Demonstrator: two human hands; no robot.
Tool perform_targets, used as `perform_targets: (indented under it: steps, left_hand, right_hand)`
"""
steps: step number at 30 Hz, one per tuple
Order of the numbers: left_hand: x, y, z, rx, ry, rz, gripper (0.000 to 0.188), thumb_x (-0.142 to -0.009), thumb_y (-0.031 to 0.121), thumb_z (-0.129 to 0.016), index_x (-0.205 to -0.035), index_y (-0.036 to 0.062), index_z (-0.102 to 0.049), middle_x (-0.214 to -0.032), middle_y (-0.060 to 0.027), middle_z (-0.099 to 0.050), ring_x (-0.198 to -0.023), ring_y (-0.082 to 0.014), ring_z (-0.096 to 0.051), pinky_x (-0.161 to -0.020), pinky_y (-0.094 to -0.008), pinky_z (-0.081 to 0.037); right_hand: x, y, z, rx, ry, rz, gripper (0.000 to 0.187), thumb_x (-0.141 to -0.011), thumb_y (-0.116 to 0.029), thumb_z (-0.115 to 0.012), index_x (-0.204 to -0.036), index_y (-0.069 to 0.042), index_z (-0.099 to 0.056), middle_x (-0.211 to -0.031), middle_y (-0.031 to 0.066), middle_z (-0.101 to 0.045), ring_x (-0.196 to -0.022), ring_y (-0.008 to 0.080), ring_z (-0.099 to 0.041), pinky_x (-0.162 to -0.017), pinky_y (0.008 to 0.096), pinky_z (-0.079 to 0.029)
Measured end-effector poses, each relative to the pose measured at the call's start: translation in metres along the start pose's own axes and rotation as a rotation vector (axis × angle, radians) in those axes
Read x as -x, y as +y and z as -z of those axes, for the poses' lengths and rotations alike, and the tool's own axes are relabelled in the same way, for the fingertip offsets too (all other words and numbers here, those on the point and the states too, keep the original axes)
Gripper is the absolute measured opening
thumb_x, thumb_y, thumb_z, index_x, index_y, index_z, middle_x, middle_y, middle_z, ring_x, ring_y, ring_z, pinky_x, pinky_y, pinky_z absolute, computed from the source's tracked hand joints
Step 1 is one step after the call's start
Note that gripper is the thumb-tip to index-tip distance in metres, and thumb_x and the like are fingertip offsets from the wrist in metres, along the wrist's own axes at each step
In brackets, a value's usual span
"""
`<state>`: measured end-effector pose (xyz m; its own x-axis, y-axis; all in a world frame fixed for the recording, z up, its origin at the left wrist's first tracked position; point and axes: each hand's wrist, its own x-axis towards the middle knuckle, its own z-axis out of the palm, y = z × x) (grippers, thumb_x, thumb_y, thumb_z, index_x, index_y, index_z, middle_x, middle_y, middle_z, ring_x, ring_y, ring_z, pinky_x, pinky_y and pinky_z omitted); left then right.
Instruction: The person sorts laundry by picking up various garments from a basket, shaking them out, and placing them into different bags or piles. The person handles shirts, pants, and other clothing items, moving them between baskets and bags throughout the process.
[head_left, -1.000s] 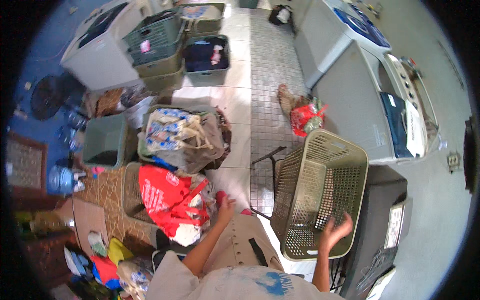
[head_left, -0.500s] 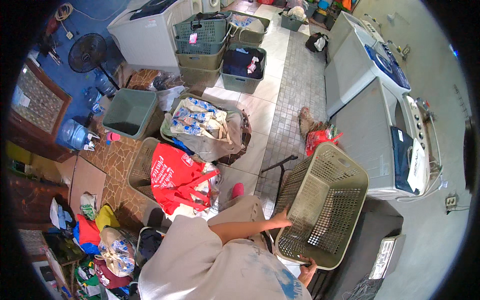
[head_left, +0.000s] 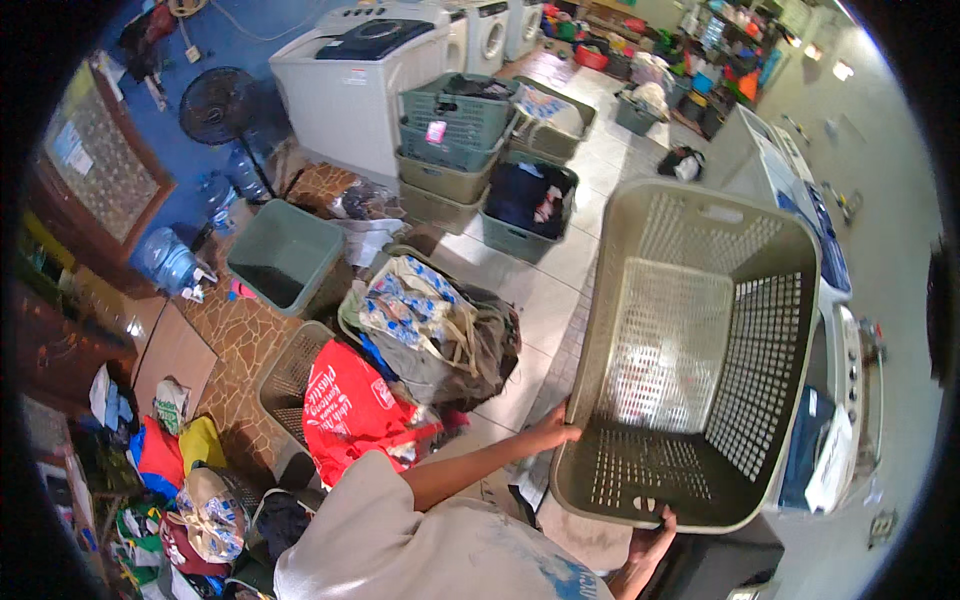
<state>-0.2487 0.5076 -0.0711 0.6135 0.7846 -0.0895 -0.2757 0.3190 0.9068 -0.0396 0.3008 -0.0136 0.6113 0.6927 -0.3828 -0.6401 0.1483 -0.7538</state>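
In the head view, the person held a large beige perforated plastic laundry basket (head_left: 700, 350) up off the tiled floor (head_left: 560, 290), tipped so its empty inside faced the camera; the left hand (head_left: 556, 432) gripped the basket's lower left rim, fingers closed on that edge, probably to steady the tilt; the right hand (head_left: 652, 525) clamped the near bottom rim by the handle slot, likely bearing the weight from below. The basket hung in front of a row of white machines (head_left: 800, 220) along the right wall.

To the left, an overfilled basket held a blue-and-white patterned cloth bag (head_left: 420, 320) on top, and just beside it toward the near edge of the floor lay a red plastic bag with white print (head_left: 350, 410); both seemed parked where sorted loads wait. Further back, stacked green and beige crates (head_left: 450, 140) stood against a white top-loading washer (head_left: 360, 70), a small pink tag on the upper crate's front; an empty green tub (head_left: 285, 260) sat near the left wall, beside a blue water jug (head_left: 165, 262).
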Motion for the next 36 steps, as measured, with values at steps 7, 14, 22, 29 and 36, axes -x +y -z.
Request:
perform_targets:
  steps: [7, 14, 22, 29, 36]
  left_hand:
    - [0.001, 0.117, 0.165, -0.333, 0.503, 0.163, 0.066, -0.078, 0.015, -0.060, -0.134, 0.0044, -0.026, -0.100, -0.0083, -0.055, -0.080, -0.0149, -0.054, -0.069, -0.0300, -0.046]
    - [0.105, 0.121, 0.251, 0.239, 1.020, -0.316, 0.077, -0.090, 0.036, -0.051, -0.143, 0.0242, 0.004, -0.141, -0.0143, -0.028, -0.126, -0.0308, -0.036, -0.097, -0.0465, -0.036]
    - [0.217, 0.015, 0.189, 0.285, 1.898, -0.275, 0.070, -0.088, 0.030, -0.054, -0.142, 0.0181, -0.010, -0.138, -0.0134, -0.031, -0.124, -0.0291, -0.037, -0.096, -0.0451, -0.036]
    - [0.143, -0.104, 0.119, 0.427, 2.054, -0.191, 0.061, -0.089, 0.023, -0.042, -0.140, 0.0246, -0.009, -0.135, -0.0099, -0.036, -0.118, -0.0279, -0.041, -0.088, -0.0513, -0.038]
    - [0.051, -0.189, 0.131, 0.718, 1.888, -0.307, 0.080, -0.081, 0.013, -0.060, -0.141, 0.0281, -0.010, -0.134, -0.0105, -0.032, -0.110, -0.0286, -0.045, -0.085, -0.0465, -0.046]
  right_hand:
    - [-0.124, 0.076, -0.204, 0.119, -0.278, -0.290, 0.048, -0.062, -0.005, -0.054, -0.110, -0.005, -0.049, -0.109, 0.0104, -0.052, -0.100, 0.0307, -0.053, -0.089, 0.0496, -0.044]
    - [-0.177, 0.201, -0.381, 0.150, -0.661, -0.671, 0.017, -0.072, -0.012, -0.055, -0.086, -0.002, -0.053, -0.092, 0.0151, -0.056, -0.096, 0.0355, -0.056, -0.083, 0.0457, -0.048]
    - [-0.158, 0.437, -0.595, 0.356, -0.852, -1.180, 0.018, -0.071, -0.009, -0.058, -0.083, 0.000, -0.049, -0.087, 0.0151, -0.055, -0.085, 0.0265, -0.053, -0.080, 0.0357, -0.047]
    - [-0.100, 0.681, -0.698, 0.318, -0.881, -1.348, 0.018, -0.067, -0.006, -0.061, -0.076, -0.004, -0.045, -0.079, 0.0105, -0.049, -0.072, 0.0254, -0.052, -0.070, 0.0356, -0.049]
    - [-0.088, 0.790, -0.673, 0.533, -0.992, -1.389, 0.037, -0.083, -0.031, -0.060, -0.100, -0.001, -0.047, -0.098, 0.0148, -0.053, -0.086, 0.0295, -0.056, -0.077, 0.0408, -0.052]
